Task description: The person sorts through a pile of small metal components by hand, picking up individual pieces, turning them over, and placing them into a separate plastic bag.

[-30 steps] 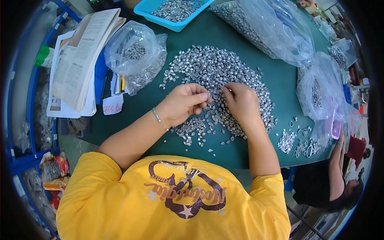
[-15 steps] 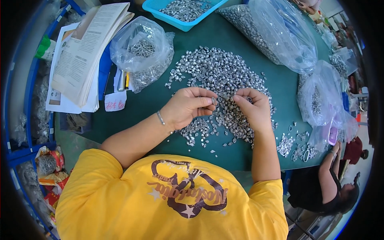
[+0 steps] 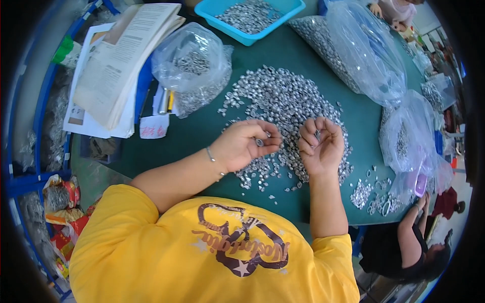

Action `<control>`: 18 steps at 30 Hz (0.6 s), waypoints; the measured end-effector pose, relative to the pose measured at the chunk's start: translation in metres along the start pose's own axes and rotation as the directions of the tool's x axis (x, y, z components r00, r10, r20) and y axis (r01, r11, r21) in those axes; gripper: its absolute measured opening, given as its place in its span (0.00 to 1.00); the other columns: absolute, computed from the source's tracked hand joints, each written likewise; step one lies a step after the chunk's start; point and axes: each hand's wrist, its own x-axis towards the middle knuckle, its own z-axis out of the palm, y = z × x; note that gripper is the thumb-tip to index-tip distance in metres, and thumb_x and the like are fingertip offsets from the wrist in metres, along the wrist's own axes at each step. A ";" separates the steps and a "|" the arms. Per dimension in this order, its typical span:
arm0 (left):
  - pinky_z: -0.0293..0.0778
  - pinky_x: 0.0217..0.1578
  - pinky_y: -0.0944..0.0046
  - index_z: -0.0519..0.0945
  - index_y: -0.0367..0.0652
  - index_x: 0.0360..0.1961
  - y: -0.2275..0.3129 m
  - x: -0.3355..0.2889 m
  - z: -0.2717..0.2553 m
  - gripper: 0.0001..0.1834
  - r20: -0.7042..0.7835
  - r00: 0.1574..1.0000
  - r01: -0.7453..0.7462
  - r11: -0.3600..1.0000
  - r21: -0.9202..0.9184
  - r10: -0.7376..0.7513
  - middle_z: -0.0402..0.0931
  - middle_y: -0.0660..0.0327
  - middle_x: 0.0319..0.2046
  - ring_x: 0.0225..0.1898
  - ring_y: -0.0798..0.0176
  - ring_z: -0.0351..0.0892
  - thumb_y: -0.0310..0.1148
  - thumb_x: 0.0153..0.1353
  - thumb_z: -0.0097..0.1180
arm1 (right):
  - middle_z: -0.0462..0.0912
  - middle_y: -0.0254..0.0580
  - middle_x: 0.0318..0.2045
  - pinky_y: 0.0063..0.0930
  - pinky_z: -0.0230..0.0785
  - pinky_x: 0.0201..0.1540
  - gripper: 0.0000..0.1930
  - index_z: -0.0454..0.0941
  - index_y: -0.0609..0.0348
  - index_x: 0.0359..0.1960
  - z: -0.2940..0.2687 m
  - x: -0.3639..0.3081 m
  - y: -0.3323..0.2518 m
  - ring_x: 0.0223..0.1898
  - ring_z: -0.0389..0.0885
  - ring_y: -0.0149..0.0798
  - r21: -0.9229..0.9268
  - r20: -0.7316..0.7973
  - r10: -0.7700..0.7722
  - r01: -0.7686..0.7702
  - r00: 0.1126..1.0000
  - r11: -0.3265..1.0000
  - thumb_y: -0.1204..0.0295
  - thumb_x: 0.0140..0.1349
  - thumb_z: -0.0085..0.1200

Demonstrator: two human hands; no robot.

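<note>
Left fingers (image 3: 274, 141) and right fingers (image 3: 306, 137) hold shiny metal bits (image 3: 259, 142) above a pebbly heap (image 3: 283, 93).

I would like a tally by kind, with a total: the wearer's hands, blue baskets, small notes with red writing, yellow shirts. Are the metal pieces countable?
Wearer's hands (left hand, right hand): 2
Blue basket: 1
Red-written note: 1
Yellow shirt: 1
Total: 5
Metal pieces: too many to count, left out.
</note>
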 end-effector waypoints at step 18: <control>0.47 0.09 0.74 0.62 0.49 0.17 0.095 -0.025 0.024 0.22 -0.029 0.906 -0.422 0.903 -0.083 0.421 0.58 0.69 0.13 0.11 0.74 0.53 0.50 0.63 0.43 | 0.77 0.42 0.35 0.25 0.62 0.49 0.09 0.74 0.67 0.37 0.029 -0.038 0.028 0.40 0.74 0.33 -0.912 0.173 -0.559 0.346 0.811 0.220 0.77 0.63 0.40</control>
